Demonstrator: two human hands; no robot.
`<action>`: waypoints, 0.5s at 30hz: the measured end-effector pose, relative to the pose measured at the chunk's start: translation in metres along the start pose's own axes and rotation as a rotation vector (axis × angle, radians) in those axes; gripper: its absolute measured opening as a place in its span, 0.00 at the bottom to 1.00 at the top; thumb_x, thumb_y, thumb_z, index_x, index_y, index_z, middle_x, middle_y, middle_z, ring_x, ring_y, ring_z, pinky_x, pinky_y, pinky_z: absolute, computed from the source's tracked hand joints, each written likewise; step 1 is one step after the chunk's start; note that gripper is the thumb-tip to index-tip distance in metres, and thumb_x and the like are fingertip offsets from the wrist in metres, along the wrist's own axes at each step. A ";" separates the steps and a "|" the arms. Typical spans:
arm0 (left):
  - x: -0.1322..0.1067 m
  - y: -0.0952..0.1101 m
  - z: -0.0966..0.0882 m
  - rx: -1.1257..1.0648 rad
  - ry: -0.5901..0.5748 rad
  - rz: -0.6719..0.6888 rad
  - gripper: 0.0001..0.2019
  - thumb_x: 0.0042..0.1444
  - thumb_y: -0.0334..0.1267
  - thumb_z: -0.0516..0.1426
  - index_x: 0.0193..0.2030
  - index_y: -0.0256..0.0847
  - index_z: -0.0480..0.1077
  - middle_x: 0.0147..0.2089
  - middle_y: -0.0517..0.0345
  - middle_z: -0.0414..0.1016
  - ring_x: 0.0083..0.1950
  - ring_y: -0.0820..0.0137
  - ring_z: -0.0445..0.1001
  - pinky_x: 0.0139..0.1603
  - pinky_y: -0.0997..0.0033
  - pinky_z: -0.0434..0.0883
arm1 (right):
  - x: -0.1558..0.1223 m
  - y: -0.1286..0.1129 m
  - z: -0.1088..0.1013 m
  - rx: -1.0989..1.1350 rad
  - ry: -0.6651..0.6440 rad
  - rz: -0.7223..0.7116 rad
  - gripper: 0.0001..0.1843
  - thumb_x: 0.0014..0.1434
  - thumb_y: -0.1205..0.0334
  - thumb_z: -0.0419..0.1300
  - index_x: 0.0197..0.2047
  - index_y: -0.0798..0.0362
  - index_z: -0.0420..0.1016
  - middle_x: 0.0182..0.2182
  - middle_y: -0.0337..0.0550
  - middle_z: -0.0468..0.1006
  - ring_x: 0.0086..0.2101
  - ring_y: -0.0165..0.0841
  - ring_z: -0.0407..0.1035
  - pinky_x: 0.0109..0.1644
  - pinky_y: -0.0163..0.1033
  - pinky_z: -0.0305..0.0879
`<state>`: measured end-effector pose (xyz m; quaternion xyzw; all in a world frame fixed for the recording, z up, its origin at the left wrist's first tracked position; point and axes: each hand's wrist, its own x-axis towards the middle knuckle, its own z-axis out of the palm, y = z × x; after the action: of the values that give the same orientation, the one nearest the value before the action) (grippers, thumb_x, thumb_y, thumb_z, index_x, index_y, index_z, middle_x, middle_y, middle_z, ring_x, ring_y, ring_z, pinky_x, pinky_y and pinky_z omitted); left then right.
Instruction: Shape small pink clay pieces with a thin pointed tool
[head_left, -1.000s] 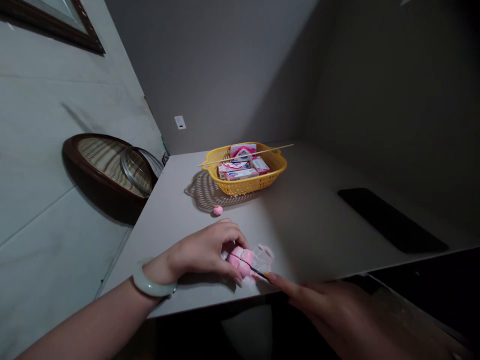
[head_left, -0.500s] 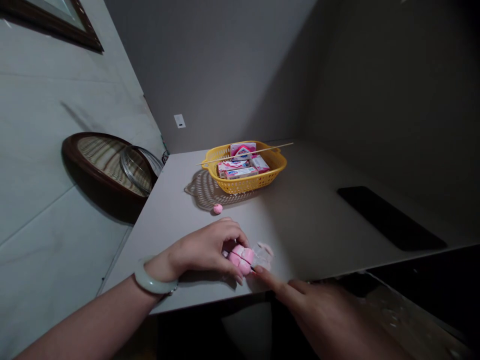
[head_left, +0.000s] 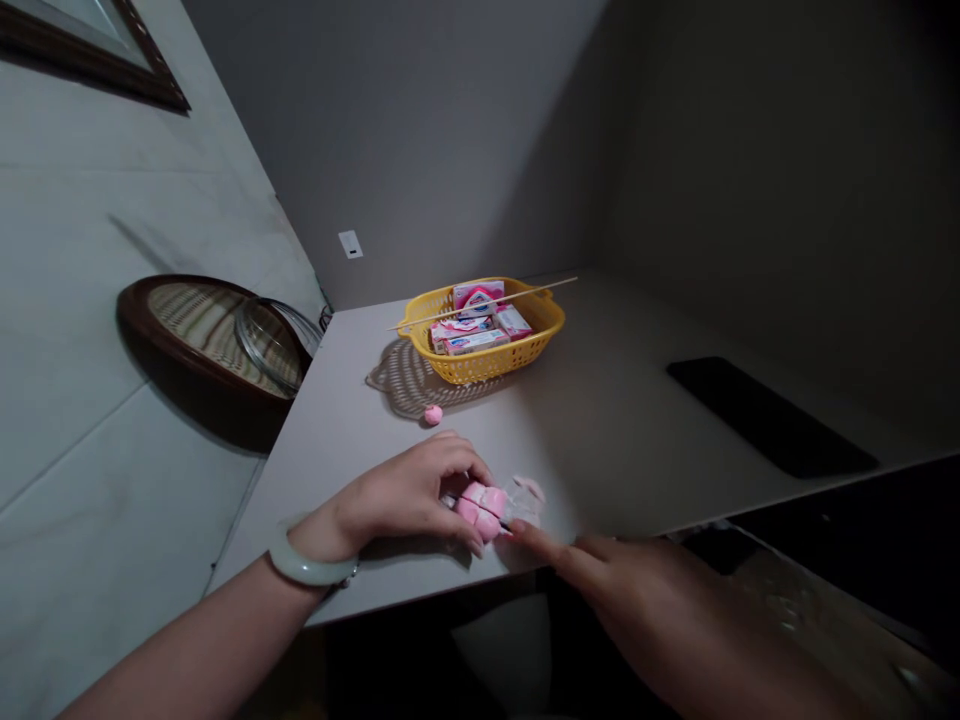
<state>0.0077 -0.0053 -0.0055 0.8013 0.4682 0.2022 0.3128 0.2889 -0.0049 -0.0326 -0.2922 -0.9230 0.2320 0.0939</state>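
Currently: left hand [head_left: 405, 495], pale bangle [head_left: 304, 567] at wrist, fingers curled and pinching the pink soft blocks [head_left: 481, 505] at the table's [head_left: 615, 430] near edge. Right hand [head_left: 600, 580], forefinger extended, has closed in over the last second and now touches the blocks; whether it pinches anything cannot be told. Clear wrapper [head_left: 527, 493] just beside. Beyond: stray pink ball [head_left: 433, 414], yellow basket [head_left: 487, 372] unmoved, wooden skewer [head_left: 480, 303] across its rim.
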 end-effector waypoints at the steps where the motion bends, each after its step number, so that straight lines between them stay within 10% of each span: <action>1: 0.000 0.000 0.000 -0.010 -0.006 0.005 0.27 0.41 0.52 0.72 0.44 0.39 0.76 0.40 0.57 0.74 0.42 0.66 0.68 0.43 0.70 0.66 | -0.003 0.002 -0.005 -0.014 -0.019 -0.003 0.43 0.57 0.76 0.53 0.70 0.28 0.59 0.32 0.35 0.83 0.27 0.32 0.75 0.32 0.33 0.65; 10: 0.000 0.003 0.001 0.002 -0.031 -0.002 0.26 0.44 0.54 0.71 0.45 0.39 0.75 0.41 0.56 0.74 0.44 0.65 0.69 0.46 0.68 0.66 | 0.006 -0.015 -0.012 -0.034 -0.240 0.149 0.44 0.58 0.75 0.52 0.72 0.32 0.54 0.35 0.41 0.84 0.30 0.39 0.77 0.34 0.39 0.69; 15: -0.001 0.003 -0.001 0.006 -0.040 -0.022 0.27 0.43 0.54 0.71 0.44 0.39 0.76 0.40 0.56 0.74 0.44 0.65 0.68 0.46 0.67 0.66 | 0.004 -0.013 -0.009 0.146 -0.124 0.161 0.39 0.60 0.72 0.54 0.68 0.27 0.61 0.42 0.37 0.85 0.36 0.36 0.78 0.39 0.35 0.69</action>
<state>0.0083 -0.0074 -0.0023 0.8009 0.4714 0.1812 0.3217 0.2819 -0.0083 -0.0178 -0.3429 -0.8812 0.3231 0.0386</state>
